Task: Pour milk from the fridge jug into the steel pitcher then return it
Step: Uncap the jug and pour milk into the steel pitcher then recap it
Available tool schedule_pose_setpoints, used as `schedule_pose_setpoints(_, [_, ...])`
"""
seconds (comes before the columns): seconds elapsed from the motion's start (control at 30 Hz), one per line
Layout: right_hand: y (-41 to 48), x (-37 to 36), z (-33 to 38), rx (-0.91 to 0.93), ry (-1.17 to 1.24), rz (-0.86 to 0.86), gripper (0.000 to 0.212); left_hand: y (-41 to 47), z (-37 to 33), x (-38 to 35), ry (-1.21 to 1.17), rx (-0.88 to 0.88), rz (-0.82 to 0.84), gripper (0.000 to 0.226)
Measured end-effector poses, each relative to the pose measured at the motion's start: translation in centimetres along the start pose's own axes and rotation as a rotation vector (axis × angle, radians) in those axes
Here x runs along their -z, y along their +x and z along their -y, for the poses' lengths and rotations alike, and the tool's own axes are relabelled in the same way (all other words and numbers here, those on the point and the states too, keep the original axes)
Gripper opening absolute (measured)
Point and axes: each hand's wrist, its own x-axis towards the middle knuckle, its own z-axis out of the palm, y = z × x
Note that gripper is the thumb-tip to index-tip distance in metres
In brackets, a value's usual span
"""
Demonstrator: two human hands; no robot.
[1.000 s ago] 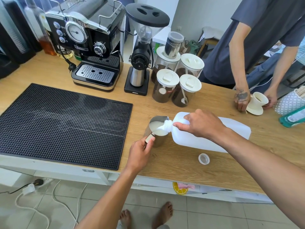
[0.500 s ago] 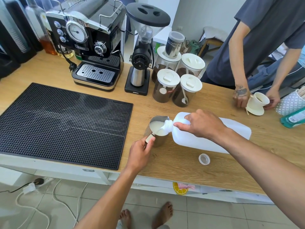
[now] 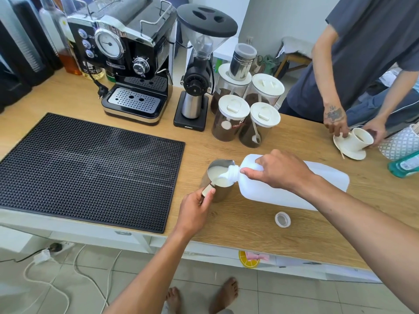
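Near the middle of the frame, milk jug [image 3: 260, 193] tipped over sideways, mouth down over the rim of the steel pitcher [image 3: 221, 195], with milk [image 3: 216, 175] running in. Gripped near the neck by the right hand [image 3: 278, 171], fingers curled over the top. Pitcher upright on the wooden counter [image 3: 249, 234], just right of the big black mat [image 3: 90, 168], white milk inside. Held at the handle by the left hand [image 3: 195, 211], thumb and fingers pinching it. Small white cap [image 3: 282, 219] lying alone on the counter, below the jug. At the top of the frame, coffee machine [image 3: 129, 62], grinder [image 3: 199, 64] and jars [image 3: 229, 121] with white lids. At the right edge, another person's hands [image 3: 335, 121] around a white cup [image 3: 362, 138] on a saucer [image 3: 349, 151]
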Motion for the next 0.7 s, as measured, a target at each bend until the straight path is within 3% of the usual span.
schedule_pose_setpoints(0.7, [0.10,0.30,0.33,0.015,-0.046,-0.002,0.070,-0.02,-0.09,-0.03,0.017,-0.007,-0.010,0.043])
